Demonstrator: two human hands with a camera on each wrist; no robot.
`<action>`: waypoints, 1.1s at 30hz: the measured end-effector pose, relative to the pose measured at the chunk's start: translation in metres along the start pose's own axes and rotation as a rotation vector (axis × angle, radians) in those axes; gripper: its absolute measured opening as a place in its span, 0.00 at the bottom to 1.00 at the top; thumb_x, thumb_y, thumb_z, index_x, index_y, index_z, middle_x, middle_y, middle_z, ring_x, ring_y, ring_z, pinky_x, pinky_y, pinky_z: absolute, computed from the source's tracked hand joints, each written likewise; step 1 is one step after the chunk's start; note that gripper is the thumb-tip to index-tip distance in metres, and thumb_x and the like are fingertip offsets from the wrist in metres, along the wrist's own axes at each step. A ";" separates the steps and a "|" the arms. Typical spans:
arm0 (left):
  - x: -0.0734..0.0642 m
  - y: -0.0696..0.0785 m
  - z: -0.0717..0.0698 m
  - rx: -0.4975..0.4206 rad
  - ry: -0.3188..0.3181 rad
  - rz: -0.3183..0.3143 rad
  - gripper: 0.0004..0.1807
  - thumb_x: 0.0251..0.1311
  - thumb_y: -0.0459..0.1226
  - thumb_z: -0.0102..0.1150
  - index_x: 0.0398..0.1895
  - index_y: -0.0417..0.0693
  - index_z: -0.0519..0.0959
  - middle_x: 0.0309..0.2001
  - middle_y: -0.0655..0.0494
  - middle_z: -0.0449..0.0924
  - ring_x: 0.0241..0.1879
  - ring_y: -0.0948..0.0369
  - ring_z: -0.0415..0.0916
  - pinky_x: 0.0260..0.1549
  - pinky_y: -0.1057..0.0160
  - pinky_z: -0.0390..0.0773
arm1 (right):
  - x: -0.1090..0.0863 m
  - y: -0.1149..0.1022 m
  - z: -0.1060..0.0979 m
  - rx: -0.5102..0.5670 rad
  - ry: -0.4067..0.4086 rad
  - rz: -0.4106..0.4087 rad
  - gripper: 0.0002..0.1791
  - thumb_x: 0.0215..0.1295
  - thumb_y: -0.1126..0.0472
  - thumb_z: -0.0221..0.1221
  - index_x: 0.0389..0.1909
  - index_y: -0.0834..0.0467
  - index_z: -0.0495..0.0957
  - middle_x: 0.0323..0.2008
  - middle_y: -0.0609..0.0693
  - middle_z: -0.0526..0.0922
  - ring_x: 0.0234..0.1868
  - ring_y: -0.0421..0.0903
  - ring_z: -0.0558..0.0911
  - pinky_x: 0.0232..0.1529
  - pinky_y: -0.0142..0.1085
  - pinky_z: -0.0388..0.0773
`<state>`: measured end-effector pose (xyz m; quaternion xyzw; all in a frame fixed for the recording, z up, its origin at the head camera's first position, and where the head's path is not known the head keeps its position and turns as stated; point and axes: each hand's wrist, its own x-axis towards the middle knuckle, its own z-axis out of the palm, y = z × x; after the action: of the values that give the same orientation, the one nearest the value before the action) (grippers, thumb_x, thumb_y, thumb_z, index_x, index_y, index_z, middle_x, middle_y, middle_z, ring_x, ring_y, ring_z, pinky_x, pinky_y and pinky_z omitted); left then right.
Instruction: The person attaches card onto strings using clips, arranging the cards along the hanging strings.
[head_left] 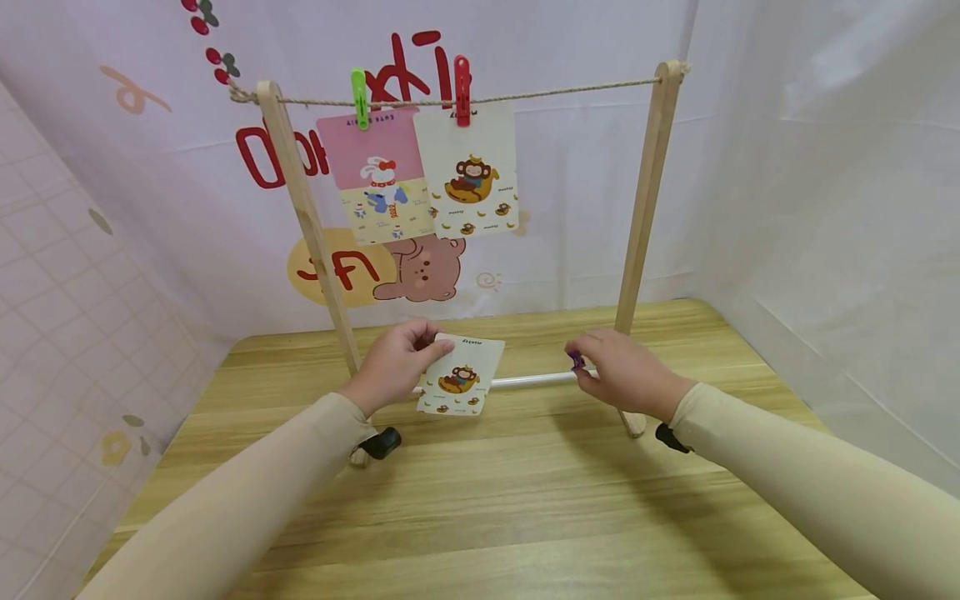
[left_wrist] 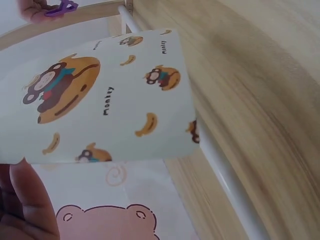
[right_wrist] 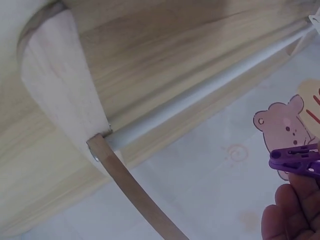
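My left hand (head_left: pixel 401 364) pinches a white monkey-print card (head_left: pixel 460 379) by its upper left corner, above the table. In the left wrist view the card (left_wrist: pixel 115 95) spans much of the frame, with banana drawings and the word "monkey". My right hand (head_left: pixel 628 372) holds a small purple clothespin (head_left: pixel 575 360) between thumb and fingers, near the right post. The clothespin (right_wrist: pixel 295 159) shows larger in the right wrist view. From a twine line (head_left: pixel 555 94) hang a pink and yellow card (head_left: pixel 378 179) under a green clothespin (head_left: pixel 361 100) and another monkey card (head_left: pixel 468 171) under a red clothespin (head_left: pixel 462 92).
Two wooden posts, the left (head_left: pixel 303 204) and the right (head_left: pixel 647 196), carry the line. A white rod (head_left: pixel 534 380) joins them low down, above the wooden table (head_left: pixel 510 508). Behind hangs a printed white cloth (head_left: pixel 562 208).
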<state>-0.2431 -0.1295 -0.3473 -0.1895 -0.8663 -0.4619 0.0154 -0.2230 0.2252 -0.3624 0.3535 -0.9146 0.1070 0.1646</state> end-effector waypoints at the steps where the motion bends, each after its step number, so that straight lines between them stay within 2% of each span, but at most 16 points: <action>1: 0.000 0.001 0.000 0.005 0.003 0.004 0.09 0.74 0.46 0.63 0.44 0.51 0.84 0.36 0.55 0.81 0.37 0.56 0.74 0.38 0.59 0.75 | 0.001 0.000 -0.001 -0.001 0.010 -0.001 0.10 0.62 0.70 0.68 0.42 0.59 0.80 0.37 0.48 0.85 0.40 0.48 0.83 0.43 0.44 0.82; 7: 0.002 0.006 -0.001 -0.007 0.008 0.031 0.08 0.74 0.46 0.63 0.41 0.52 0.83 0.35 0.54 0.79 0.36 0.55 0.73 0.38 0.56 0.74 | 0.005 -0.001 -0.005 -0.003 0.070 -0.004 0.10 0.62 0.71 0.68 0.42 0.59 0.80 0.38 0.49 0.86 0.44 0.51 0.84 0.47 0.46 0.82; 15: 0.005 0.012 0.001 -0.018 0.012 0.049 0.09 0.74 0.48 0.64 0.39 0.54 0.83 0.33 0.56 0.79 0.33 0.55 0.72 0.37 0.55 0.74 | 0.010 -0.002 -0.011 0.000 0.134 -0.016 0.10 0.63 0.71 0.68 0.43 0.61 0.80 0.40 0.53 0.88 0.45 0.53 0.84 0.46 0.47 0.82; 24: 0.010 0.018 0.003 -0.030 0.021 0.059 0.09 0.73 0.48 0.65 0.39 0.55 0.84 0.37 0.56 0.82 0.35 0.55 0.73 0.38 0.56 0.75 | 0.014 -0.003 -0.018 0.005 0.209 -0.044 0.12 0.60 0.72 0.68 0.45 0.63 0.80 0.42 0.55 0.89 0.46 0.56 0.85 0.49 0.50 0.83; 33: 0.017 0.024 0.006 -0.008 0.062 0.091 0.09 0.72 0.46 0.65 0.41 0.53 0.86 0.40 0.55 0.78 0.39 0.55 0.71 0.39 0.57 0.73 | 0.018 -0.004 -0.025 0.022 0.247 -0.059 0.14 0.60 0.73 0.68 0.47 0.65 0.80 0.43 0.57 0.89 0.46 0.56 0.85 0.49 0.51 0.82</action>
<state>-0.2494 -0.1072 -0.3278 -0.2143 -0.8540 -0.4699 0.0624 -0.2267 0.2190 -0.3319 0.3661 -0.8753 0.1549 0.2752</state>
